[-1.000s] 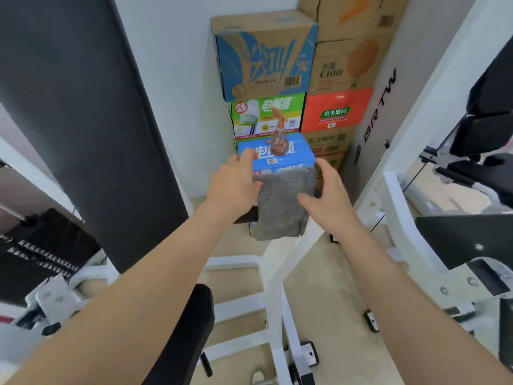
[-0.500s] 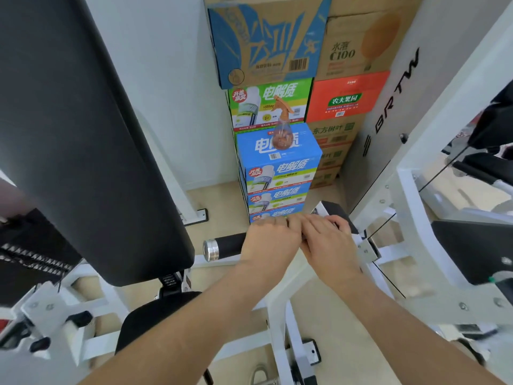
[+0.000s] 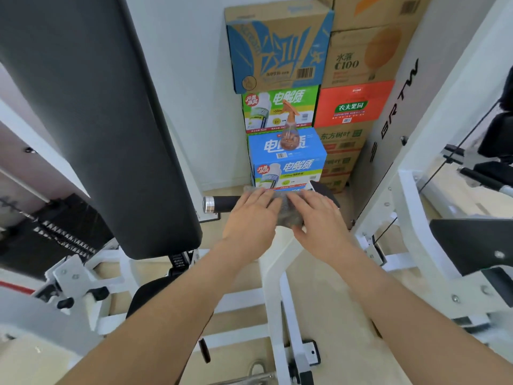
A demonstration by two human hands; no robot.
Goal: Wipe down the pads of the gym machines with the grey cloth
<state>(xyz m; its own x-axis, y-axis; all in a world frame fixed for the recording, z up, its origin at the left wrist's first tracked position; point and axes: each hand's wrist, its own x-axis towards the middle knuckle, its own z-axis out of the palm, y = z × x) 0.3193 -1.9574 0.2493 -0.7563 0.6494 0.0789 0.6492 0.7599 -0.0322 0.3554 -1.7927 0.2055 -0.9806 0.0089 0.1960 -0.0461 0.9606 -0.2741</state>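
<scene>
The grey cloth point(image 3: 287, 213) is draped over a black handle bar point(image 3: 224, 204) with a silver end cap, in the middle of the view. My left hand point(image 3: 251, 218) and my right hand point(image 3: 319, 218) both press down on the cloth, side by side, fingers spread over it. Only a strip of cloth shows between and beyond the hands. A long black back pad point(image 3: 105, 120) stands tilted at the left. A small black seat pad point(image 3: 151, 294) lies below it.
Stacked drink cartons point(image 3: 286, 157) fill the corner behind the bar, with an orange spray bottle point(image 3: 290, 129) on the blue carton. White machine frame tubes point(image 3: 277, 287) run underneath. Another machine with black pads point(image 3: 472, 243) stands at the right. A weight stack point(image 3: 55, 234) sits at the left.
A second ago both hands held the cloth up in front of the cartons. They have since lowered it onto the handle bar and now press flatter on it, a little further apart.
</scene>
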